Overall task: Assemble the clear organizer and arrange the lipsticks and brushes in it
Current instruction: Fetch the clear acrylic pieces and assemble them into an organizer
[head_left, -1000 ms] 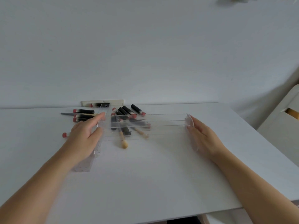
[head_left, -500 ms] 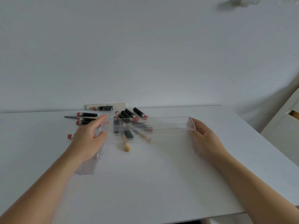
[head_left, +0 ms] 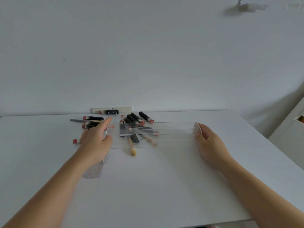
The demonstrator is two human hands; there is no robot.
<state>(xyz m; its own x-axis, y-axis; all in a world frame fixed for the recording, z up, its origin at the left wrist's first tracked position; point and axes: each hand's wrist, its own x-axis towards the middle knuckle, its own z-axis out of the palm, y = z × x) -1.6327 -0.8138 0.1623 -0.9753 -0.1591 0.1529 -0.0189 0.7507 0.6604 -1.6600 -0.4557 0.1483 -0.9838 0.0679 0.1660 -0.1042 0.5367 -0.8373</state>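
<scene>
As your left hand and right hand keep clamping the clear acrylic organizer's ends, fingers curled round them, it stays unmoved (still assembling) near the white table's far edge.

I take this for a plain room in a home. I am looking at a white table pushed against a bare white wall, with a white socket strip at the far edge where the two meet. Lipsticks and a makeup brush lie scattered on it, and pale furniture stands at the right.
</scene>
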